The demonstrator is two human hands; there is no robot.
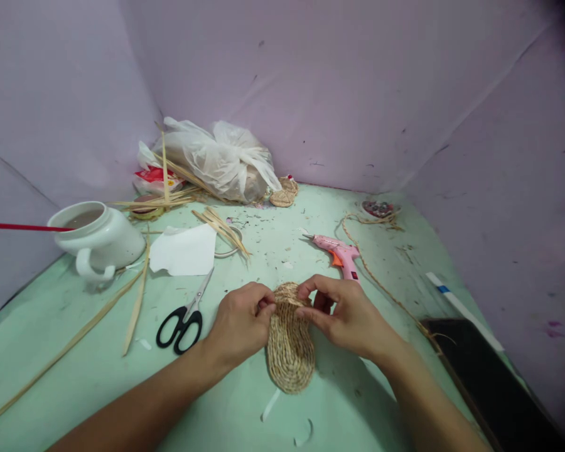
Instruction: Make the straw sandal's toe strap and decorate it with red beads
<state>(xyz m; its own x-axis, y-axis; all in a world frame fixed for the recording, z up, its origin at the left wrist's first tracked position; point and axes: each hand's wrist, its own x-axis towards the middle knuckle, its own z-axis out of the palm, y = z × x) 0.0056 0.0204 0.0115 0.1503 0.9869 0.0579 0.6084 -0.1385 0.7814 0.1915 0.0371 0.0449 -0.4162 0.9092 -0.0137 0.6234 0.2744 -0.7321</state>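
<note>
Pale green tabletop (268, 248) | left hand (240, 320) and right hand (346, 307) pinched sole-shaped braided tan straw piece (290, 351) near its far end | red-and-white plastic packet (147, 177) lay behind, label unreadable

A small craft corner, shown by the pink glue gun (343, 253), scissors (184, 322) and fibre strips (221, 230) on a tabletop (245, 402).

Fingers (316, 317) partly hide the woven sole (290, 355); the red stick (19, 226) is cropped.
</note>
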